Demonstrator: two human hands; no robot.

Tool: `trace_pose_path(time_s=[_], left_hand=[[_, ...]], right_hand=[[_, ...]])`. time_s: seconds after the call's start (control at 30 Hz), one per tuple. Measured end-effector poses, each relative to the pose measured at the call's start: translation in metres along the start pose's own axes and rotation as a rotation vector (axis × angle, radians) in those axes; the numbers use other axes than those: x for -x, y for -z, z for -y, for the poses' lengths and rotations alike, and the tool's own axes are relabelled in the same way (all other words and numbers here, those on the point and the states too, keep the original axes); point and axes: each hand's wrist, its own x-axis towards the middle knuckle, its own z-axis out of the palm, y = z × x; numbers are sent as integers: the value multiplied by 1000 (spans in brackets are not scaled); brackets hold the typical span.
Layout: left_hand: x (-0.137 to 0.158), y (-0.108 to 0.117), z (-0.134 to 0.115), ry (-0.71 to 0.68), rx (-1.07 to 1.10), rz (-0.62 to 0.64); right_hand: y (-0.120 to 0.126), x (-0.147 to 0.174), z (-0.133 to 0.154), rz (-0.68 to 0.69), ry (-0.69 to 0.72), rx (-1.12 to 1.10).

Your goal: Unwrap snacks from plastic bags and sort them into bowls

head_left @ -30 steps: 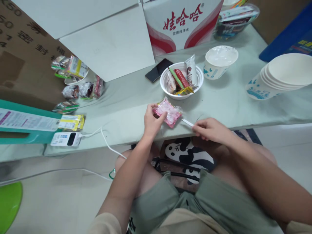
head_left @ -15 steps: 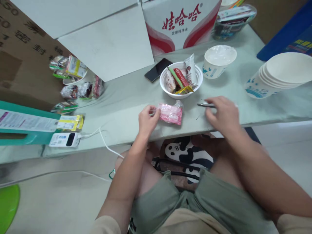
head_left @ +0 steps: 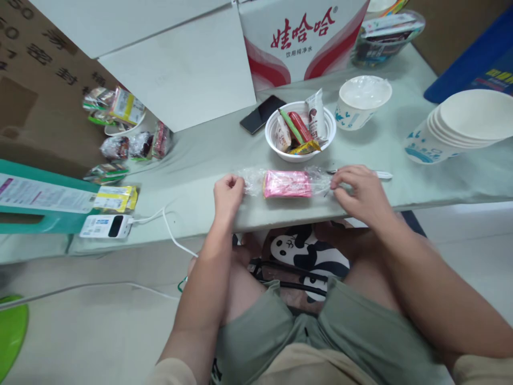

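A pink packet (head_left: pixel 287 184) wrapped in clear plastic film (head_left: pixel 253 182) lies near the table's front edge. My left hand (head_left: pixel 228 197) pinches the film's left end. My right hand (head_left: pixel 358 190) has its fingers closed on the film's right end, so the wrap is stretched out to both sides of the packet. A slim pen-like tool (head_left: pixel 383 175) lies on the table, partly hidden behind my right hand. Just beyond the packet stands a white bowl (head_left: pixel 273 151) with several wrapped snacks in it.
A phone (head_left: pixel 262 114) lies behind the bowl. To the right are a paper cup (head_left: pixel 356 115) and stacked paper cups (head_left: pixel 425 141). A power bank (head_left: pixel 105 226) with a white cable sits at left, near bagged snacks (head_left: pixel 140 145). Boxes (head_left: pixel 300 53) stand behind.
My right hand has let go of the pen-like tool and taken the film's right end. My left hand has moved slightly left, and the film is now spread out.
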Motion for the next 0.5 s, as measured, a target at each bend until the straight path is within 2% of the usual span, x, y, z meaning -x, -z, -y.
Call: trace_pose_path(time_s=[0.07, 0.1, 0.13, 0.2, 0.27, 0.37, 0.43, 0.5], left_hand=[[-2, 4, 1, -7, -56, -46], [-2, 4, 0, -59, -76, -70], [-2, 4, -1, -152, -99, -82], [1, 2, -5, -415, -182, -37], [4, -2, -6, -632, -306, 65], [6, -8, -5, -723, -437, 137], [9, -7, -5, -767, -447, 119], [15, -2, -8, -849, -424, 49]], right_hand=[[6, 3, -7, -76, -91, 75], [7, 3, -7, -130, -120, 105], [7, 3, -4, -179, -123, 119], [3, 2, 8, -203, -35, 100], [-7, 0, 23, -114, 92, 87], [-22, -3, 39, -4, 145, 183], [-25, -3, 43, -27, 152, 232], [-21, -1, 47, -104, 210, 228]])
